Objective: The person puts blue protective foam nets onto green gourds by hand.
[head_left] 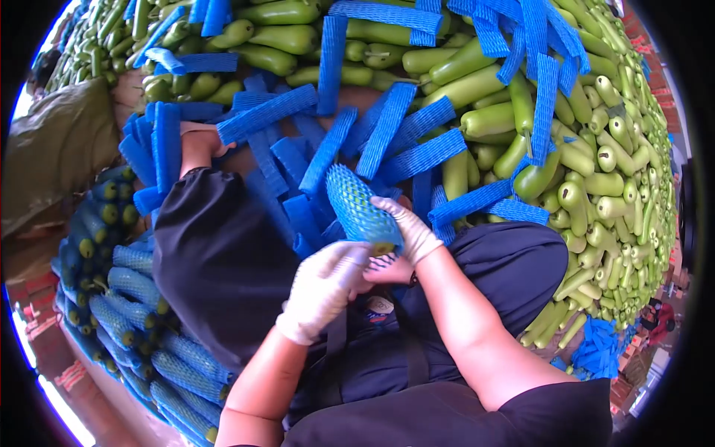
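Observation:
A bottle gourd (383,247) in a stretched blue foam net sleeve (356,200) is held tilted above my lap, its green end showing at the sleeve's lower opening. Wrapped around the right side of the sleeved gourd is my right hand (406,227), in a pale glove. My left hand (322,287), gloved too, is closed at the lower edge of the net; its fingertips are blurred and partly hidden. Just beyond my hands, flat blue foam net sleeves (328,153) lie scattered in a loose heap between my legs.
Bare green gourds (488,119) are piled in front and along the right. Sleeved gourds (134,313) lie stacked at my left. A bare foot (197,145) rests among loose sleeves. An olive cloth (63,149) covers something at the far left. Another person (659,316) appears at the right edge.

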Tool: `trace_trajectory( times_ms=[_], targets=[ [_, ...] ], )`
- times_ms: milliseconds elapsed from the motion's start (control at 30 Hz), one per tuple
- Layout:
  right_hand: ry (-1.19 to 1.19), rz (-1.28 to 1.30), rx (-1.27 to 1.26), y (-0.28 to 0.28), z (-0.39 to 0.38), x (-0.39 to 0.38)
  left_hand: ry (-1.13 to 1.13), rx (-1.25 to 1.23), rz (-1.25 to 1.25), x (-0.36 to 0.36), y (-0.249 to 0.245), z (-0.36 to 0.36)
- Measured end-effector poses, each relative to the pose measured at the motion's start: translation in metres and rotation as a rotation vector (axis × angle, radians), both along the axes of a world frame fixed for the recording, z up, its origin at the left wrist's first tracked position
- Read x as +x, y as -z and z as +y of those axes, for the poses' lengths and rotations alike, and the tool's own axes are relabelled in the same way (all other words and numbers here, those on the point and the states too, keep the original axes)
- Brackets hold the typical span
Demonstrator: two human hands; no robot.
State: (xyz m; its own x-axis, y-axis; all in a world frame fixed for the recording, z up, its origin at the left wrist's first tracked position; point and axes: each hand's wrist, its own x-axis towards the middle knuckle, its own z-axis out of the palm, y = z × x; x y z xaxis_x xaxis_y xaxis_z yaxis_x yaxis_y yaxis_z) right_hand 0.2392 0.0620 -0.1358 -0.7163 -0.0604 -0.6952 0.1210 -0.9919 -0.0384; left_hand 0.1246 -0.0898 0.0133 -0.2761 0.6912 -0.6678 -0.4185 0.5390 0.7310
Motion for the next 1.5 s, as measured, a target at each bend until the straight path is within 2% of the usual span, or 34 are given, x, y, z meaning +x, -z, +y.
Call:
trace_trajectory(
  times_ms=[67,100,133,167,233,300,333,400,467,500,533,600,633,667,733,767,800,833,867,933,1000,1067,1133,1167,1200,1233,1267,1300,1333,1367,1400,1433,1467,1500],
  targets=[
    [-0.080,0.144,-0.061,-0.037,0.003,0.007,-0.139,0.177,0.141,-0.012,-0.013,-0.030],
    [-0.070,0.179,0.025,-0.066,0.000,0.004,-0.154,0.244,0.437,-0.013,-0.001,-0.046],
    [-0.162,0.307,0.078,-0.084,0.000,0.002,0.150,0.353,1.205,-0.027,-0.016,-0.047],
    [-0.282,0.521,0.048,-0.116,0.001,0.001,0.320,0.268,1.454,-0.030,-0.037,-0.046],
    [-0.434,0.527,0.190,-0.152,-0.014,0.001,0.556,0.341,1.657,-0.035,-0.053,-0.055],
    [-0.442,0.492,0.290,-0.198,-0.042,0.004,0.585,0.563,1.538,-0.039,-0.057,-0.069],
    [-0.530,0.541,0.259,-0.190,-0.053,0.002,0.633,0.541,1.449,-0.038,-0.061,-0.083],
    [-0.555,0.643,0.186,-0.161,-0.059,0.007,0.628,0.334,1.184,-0.034,-0.078,-0.108],
    [-0.523,0.710,0.146,-0.129,-0.051,0.012,0.240,0.473,0.742,-0.021,-0.064,-0.140],
    [-0.496,0.740,0.128,-0.119,-0.047,0.010,0.028,0.533,0.193,-0.013,-0.059,-0.152],
    [-0.465,0.768,0.109,-0.124,-0.054,0.001,-0.185,0.642,-0.024,-0.003,-0.053,-0.165],
    [-0.624,0.674,0.244,-0.157,-0.073,-0.015,-0.438,0.550,-0.031,0.003,-0.040,-0.214],
    [-0.550,0.538,0.323,-0.154,-0.077,-0.011,-0.547,0.507,0.005,0.002,-0.043,-0.238],
    [-0.557,0.542,0.328,-0.153,-0.076,-0.010,-0.652,0.464,0.038,0.001,-0.047,-0.265],
    [-0.501,0.511,0.475,-0.148,-0.062,-0.006,-0.947,0.301,0.178,-0.010,0.001,-0.349],
    [-0.466,0.565,0.342,-0.141,-0.047,-0.003,-0.972,0.252,0.361,-0.018,-0.030,-0.366],
    [-0.417,0.489,0.430,-0.144,-0.042,0.000,-1.087,0.303,0.203,-0.031,-0.052,-0.391],
    [-0.374,0.383,0.546,-0.144,-0.036,0.005,-1.154,0.292,0.290,-0.044,-0.046,-0.431],
    [-0.326,0.271,0.657,-0.144,-0.029,0.010,-1.200,0.051,0.584,-0.052,-0.056,-0.457],
    [-0.338,0.139,0.850,-0.142,-0.009,0.018,-0.678,-0.312,1.372,-0.077,-0.039,-0.562],
    [-0.321,0.072,0.889,-0.148,0.002,0.021,-1.373,-0.243,0.489,-0.118,-0.081,-0.599],
    [-0.316,0.059,0.955,-0.151,0.006,0.023,-1.143,-0.589,1.091,-0.139,-0.067,-0.650],
    [-0.329,0.002,1.068,-0.161,-0.003,0.018,-0.739,-1.653,1.175,-0.142,-0.057,-0.658],
    [-0.338,0.011,1.094,-0.166,-0.010,0.016,-0.630,-1.670,1.115,-0.140,-0.040,-0.670],
    [-0.338,0.076,1.057,-0.161,-0.007,0.016,-0.545,-1.329,1.116,-0.156,0.011,-0.755],
    [-0.356,0.169,1.039,-0.156,-0.007,0.015,-0.405,-1.675,0.965,-0.154,-0.002,-0.704],
    [-0.436,0.198,1.120,-0.161,-0.014,0.008,-0.573,-1.440,0.859,-0.168,0.015,-0.734],
    [-0.594,0.096,1.194,-0.161,-0.014,-0.005,-0.735,-1.252,0.931,-0.185,0.049,-0.795],
    [-0.742,0.081,1.462,-0.162,-0.019,-0.021,-0.711,-1.399,0.853,-0.178,0.006,-0.710],
    [-0.779,0.097,1.639,-0.138,-0.017,-0.031,-0.621,-1.366,0.856,-0.192,-0.004,-0.663],
    [-0.917,0.028,1.719,-0.125,-0.020,-0.042,-0.579,-1.303,1.110,-0.205,-0.010,-0.631],
    [-1.077,0.053,1.914,-0.107,-0.024,-0.050,-0.554,-1.220,1.360,-0.216,-0.014,-0.605],
    [-1.284,0.004,1.974,-0.081,-0.030,-0.062,-0.543,-1.124,1.601,-0.222,-0.017,-0.583],
    [-1.433,-0.011,1.904,-0.061,-0.041,-0.073,-0.542,-1.020,1.839,-0.220,-0.023,-0.558]
  ],
)
